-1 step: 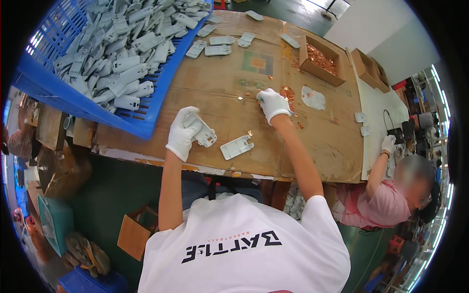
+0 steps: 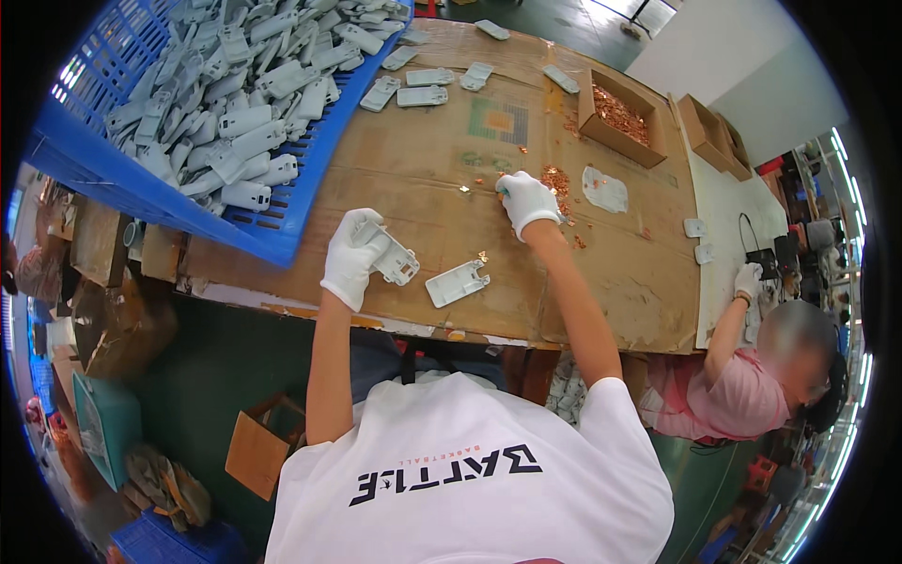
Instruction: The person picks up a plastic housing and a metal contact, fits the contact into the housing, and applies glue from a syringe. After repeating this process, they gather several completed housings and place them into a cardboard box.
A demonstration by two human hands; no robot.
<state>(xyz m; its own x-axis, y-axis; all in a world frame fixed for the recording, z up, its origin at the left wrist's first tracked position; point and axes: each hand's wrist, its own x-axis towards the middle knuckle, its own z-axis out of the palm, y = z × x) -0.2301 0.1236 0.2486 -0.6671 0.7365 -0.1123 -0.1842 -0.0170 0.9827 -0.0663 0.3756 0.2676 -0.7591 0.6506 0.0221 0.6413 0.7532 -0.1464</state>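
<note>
While one pale grey casing [image 2: 399, 263] is pinched between the thumb and fingers of the white-gloved left hand [image 2: 349, 263], the right hand [image 2: 529, 202], gloved alike, is placed just beside a scatter of copper pieces [image 2: 556, 180] with its fingers curled; whether anything is pinched there cannot be told. The pale grey casing is held over the near part of the surface [image 2: 404, 155], and one second casing [image 2: 456, 285] is laid flat to its right. The surface is covered with brown cardboard, creased and stained, and its near edge is frayed. One white sheet [image 2: 604, 190] is laid right of the copper pieces, and one open carton [image 2: 620, 150], filled with copper bits, is set farther back. Seven loose casings [image 2: 422, 96] can be counted clearly across the far part, while one blue basket [image 2: 188, 226] at the left is heaped with too many to be counted. Two small pale parts [image 2: 694, 227] are seen near the right edge. Farther right, one co-worker [image 2: 723, 393] in pink is seen; at the lower left, one cardboard box [image 2: 256, 455] is set on the green floor [image 2: 207, 357].
</note>
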